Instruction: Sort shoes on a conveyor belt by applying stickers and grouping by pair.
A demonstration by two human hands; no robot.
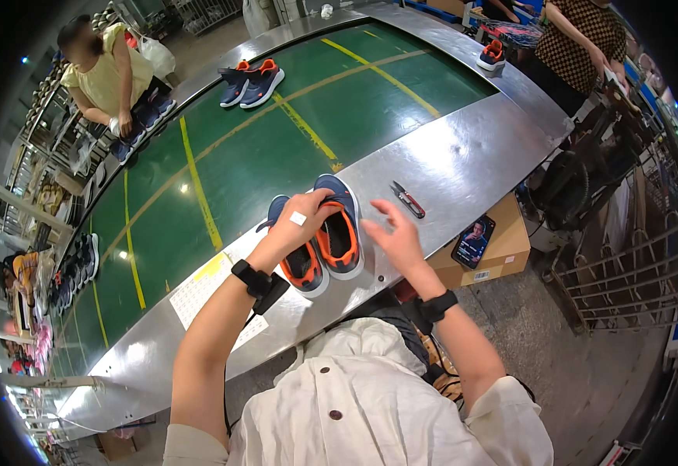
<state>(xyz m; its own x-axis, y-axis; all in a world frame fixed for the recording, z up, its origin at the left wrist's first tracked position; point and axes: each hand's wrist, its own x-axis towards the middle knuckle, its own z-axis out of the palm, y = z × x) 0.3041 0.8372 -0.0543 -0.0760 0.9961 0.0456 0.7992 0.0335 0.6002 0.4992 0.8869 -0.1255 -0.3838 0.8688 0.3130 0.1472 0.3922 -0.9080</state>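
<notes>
A pair of navy sneakers with orange linings and white soles stands on the metal table edge in front of me, heels toward me. My left hand (pixel 298 224) reaches across the left sneaker (pixel 313 281) and has its fingers closed at the tongue of the right sneaker (pixel 348 262). It hides part of both uppers, and a small white square sticker is on its back. Just right of the pair, my right hand (pixel 398 241) is open and holds nothing, fingers spread near the right sneaker's side. Thread snips (pixel 408 200) with red-and-black handles lie beyond it.
A green belt (pixel 238 171) with yellow lines runs past the metal edge, carrying another sneaker pair (pixel 255 84). A printed sheet (pixel 199 293) lies left. A phone (pixel 475 241) rests on a cardboard box (pixel 502 252) at right. Two co-workers stand across and at far right.
</notes>
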